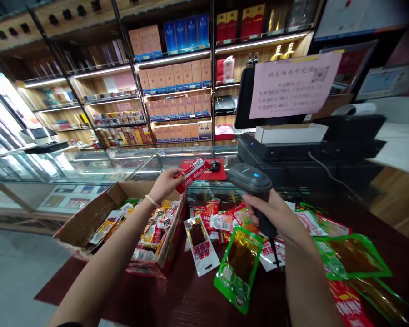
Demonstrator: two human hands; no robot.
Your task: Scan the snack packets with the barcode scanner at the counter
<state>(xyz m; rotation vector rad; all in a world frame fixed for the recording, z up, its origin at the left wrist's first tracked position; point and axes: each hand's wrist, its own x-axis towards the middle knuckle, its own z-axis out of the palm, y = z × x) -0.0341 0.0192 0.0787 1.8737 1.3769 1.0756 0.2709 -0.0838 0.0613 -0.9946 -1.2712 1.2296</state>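
The left hand (166,183) pinches a rectangular red-and-white packet (193,173) left of the black, pistol-shaped plastic scanner (249,176) gripped in the right hand (275,212), the packet's upper end slanting toward the scanner's side.

One left hand (167,184), one right hand (273,209). One hand-held red packet (192,175), one barcode scanner (248,176). One open carton (172,243). At least three green-edged pouches (238,268). One mouse (214,166), one mouse pad (219,175), one bracelet (152,200). Four blue boxes (180,35).
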